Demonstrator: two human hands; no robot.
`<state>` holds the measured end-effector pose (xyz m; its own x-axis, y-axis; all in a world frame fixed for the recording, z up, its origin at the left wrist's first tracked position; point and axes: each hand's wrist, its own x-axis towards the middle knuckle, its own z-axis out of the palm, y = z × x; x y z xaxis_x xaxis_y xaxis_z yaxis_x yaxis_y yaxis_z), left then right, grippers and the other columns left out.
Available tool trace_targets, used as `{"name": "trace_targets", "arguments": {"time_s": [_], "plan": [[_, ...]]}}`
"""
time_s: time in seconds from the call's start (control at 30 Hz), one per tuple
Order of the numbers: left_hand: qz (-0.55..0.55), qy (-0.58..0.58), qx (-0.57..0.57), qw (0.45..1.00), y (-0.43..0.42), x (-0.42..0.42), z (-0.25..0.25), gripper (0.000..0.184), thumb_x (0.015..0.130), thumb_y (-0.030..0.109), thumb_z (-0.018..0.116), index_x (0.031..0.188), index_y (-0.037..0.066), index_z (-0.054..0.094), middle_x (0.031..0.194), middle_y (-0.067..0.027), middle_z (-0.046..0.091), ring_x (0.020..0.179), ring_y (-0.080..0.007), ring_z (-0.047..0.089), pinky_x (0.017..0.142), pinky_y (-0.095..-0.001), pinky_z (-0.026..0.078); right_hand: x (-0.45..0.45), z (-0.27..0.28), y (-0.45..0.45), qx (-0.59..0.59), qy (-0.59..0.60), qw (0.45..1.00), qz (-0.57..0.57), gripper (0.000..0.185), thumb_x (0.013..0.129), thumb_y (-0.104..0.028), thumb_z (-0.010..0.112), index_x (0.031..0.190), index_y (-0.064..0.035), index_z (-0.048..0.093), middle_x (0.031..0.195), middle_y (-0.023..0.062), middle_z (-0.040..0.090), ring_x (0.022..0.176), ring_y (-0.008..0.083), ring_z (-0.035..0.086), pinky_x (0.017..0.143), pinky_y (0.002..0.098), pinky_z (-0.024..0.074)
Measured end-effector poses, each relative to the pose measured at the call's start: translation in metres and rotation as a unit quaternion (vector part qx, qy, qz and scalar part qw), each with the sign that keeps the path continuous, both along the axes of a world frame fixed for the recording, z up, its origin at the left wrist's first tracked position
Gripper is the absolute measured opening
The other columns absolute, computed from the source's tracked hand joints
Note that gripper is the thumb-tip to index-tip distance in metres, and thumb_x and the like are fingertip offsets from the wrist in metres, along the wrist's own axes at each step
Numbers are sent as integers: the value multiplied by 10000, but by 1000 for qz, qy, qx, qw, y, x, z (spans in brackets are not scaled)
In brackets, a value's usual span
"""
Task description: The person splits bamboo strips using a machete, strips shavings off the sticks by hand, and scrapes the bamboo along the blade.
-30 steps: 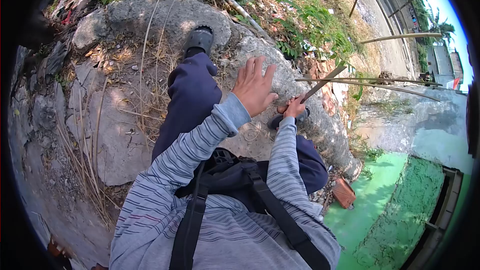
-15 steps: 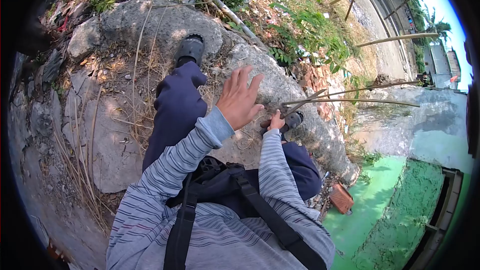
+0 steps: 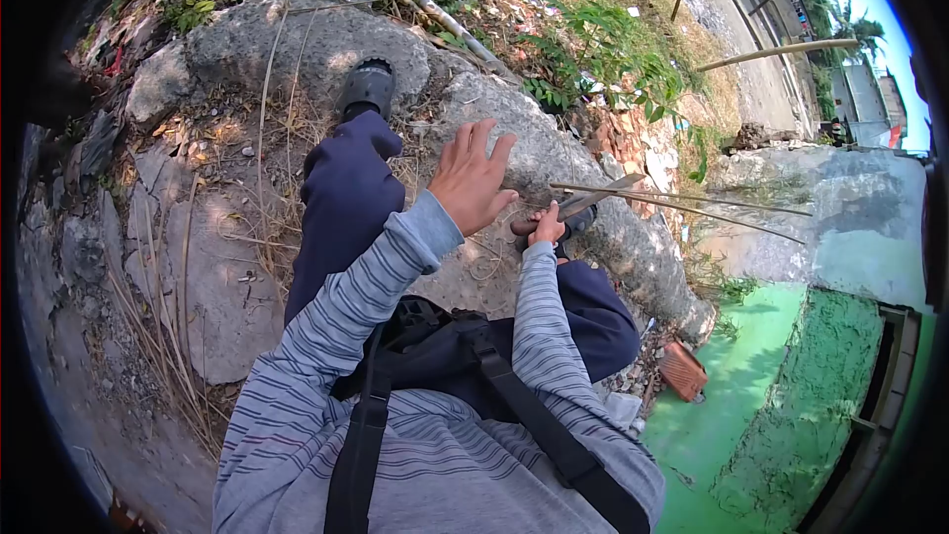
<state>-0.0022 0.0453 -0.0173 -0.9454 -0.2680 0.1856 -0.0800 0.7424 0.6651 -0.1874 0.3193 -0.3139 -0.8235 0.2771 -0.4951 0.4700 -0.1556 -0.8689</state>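
My left hand [image 3: 472,183] is raised over the dirt between my legs, palm down, fingers stretched out and holding nothing. My right hand [image 3: 546,225] is wrapped round the brown handle [image 3: 522,227] of a machete, whose flat blade [image 3: 598,199] points to the right and slightly up. Thin sticks [image 3: 712,205] extend rightward from beside the blade, crossing it in view; I cannot tell whether they touch it or the hand. Behind the right hand a dark shoe [image 3: 578,222] is partly hidden. My other shoe [image 3: 367,89] rests against the rock's edge.
A long rough concrete slab [image 3: 306,49] curves in front of me. Dry stalks [image 3: 183,307] lie at the left. A brick [image 3: 682,371] sits by the green wall [image 3: 756,336]. Plants [image 3: 603,59], litter and a bamboo pole [image 3: 450,25] lie beyond the slab.
The machete has swung in my right hand, so its handle shows and the blade lies flatter. The sticks now slant down to the right. My left hand barely moved.
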Motion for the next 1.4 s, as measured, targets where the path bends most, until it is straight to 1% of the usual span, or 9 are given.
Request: {"name": "trace_targets", "arguments": {"time_s": [0.2, 0.3, 0.5, 0.67, 0.97, 1.1, 1.17, 1.23, 1.4], "plan": [[-6, 9, -5, 1000, 3, -2, -1, 734, 829, 259, 789, 1426, 44, 420, 1432, -223, 373, 1344, -426, 360, 1120, -526, 352, -68, 36, -15, -38, 216, 976, -5, 295, 1022, -266, 621, 823, -87, 497, 620, 26, 523, 515, 143, 513, 500, 307, 470], [-2, 6, -3, 1000, 2, -4, 1, 733, 830, 248, 786, 1429, 46, 413, 1435, -226, 371, 1355, -428, 354, 1126, -526, 347, -96, 52, -25, -48, 234, 971, -19, 313, 1027, -284, 621, 812, -93, 499, 623, 26, 530, 525, 145, 520, 507, 309, 469], [-5, -22, 2, 1000, 5, -10, 6, 738, 837, 242, 783, 1439, 53, 400, 1451, -228, 359, 1365, -436, 347, 1129, -526, 342, -36, -56, -6, 85, 40, 994, 52, 276, 998, -241, 652, 813, -80, 526, 614, 22, 516, 514, 146, 521, 510, 317, 475], [-19, -33, 2, 999, 9, -10, 6, 733, 842, 244, 782, 1440, 56, 401, 1457, -231, 355, 1366, -441, 348, 1121, -528, 348, -32, -80, 3, 73, 50, 992, 86, 275, 983, -230, 673, 810, -54, 553, 613, 50, 550, 485, 147, 517, 459, 312, 440], [-25, -29, 10, 999, 10, -9, 2, 743, 826, 219, 788, 1437, 47, 403, 1449, -229, 362, 1347, -433, 368, 1112, -517, 363, -95, 39, -40, -18, 146, 989, -21, 268, 1010, -263, 624, 859, -68, 519, 624, 1, 493, 500, 115, 464, 485, 293, 443], [-21, -25, 3, 999, 9, -10, 5, 737, 830, 219, 784, 1437, 45, 404, 1446, -229, 363, 1349, -433, 364, 1121, -512, 357, -102, 43, -23, -60, 213, 974, -55, 265, 994, -254, 609, 815, -81, 519, 625, 3, 506, 490, 106, 463, 463, 282, 424], [-19, -25, 2, 1000, 9, -11, 6, 736, 832, 220, 783, 1438, 45, 403, 1447, -229, 362, 1350, -434, 363, 1123, -511, 355, -70, 12, -20, 78, 178, 979, -67, 259, 943, -166, 579, 720, -64, 496, 591, 27, 507, 449, 135, 468, 427, 306, 383], [-20, -25, 2, 1000, 10, -11, 7, 739, 830, 224, 784, 1438, 45, 405, 1449, -229, 360, 1350, -432, 363, 1125, -511, 354, -32, -53, -3, 200, 13, 979, -22, 244, 879, -166, 598, 720, 19, 586, 569, 94, 582, 453, 206, 570, 426, 352, 430], [-24, -18, 11, 999, 12, -6, 5, 741, 831, 232, 788, 1438, 45, 407, 1453, -233, 355, 1355, -431, 361, 1120, -515, 358, -2, -51, 17, 251, -76, 963, 68, 229, 859, -175, 623, 737, 18, 599, 588, 86, 587, 455, 199, 550, 422, 361, 446]]}}
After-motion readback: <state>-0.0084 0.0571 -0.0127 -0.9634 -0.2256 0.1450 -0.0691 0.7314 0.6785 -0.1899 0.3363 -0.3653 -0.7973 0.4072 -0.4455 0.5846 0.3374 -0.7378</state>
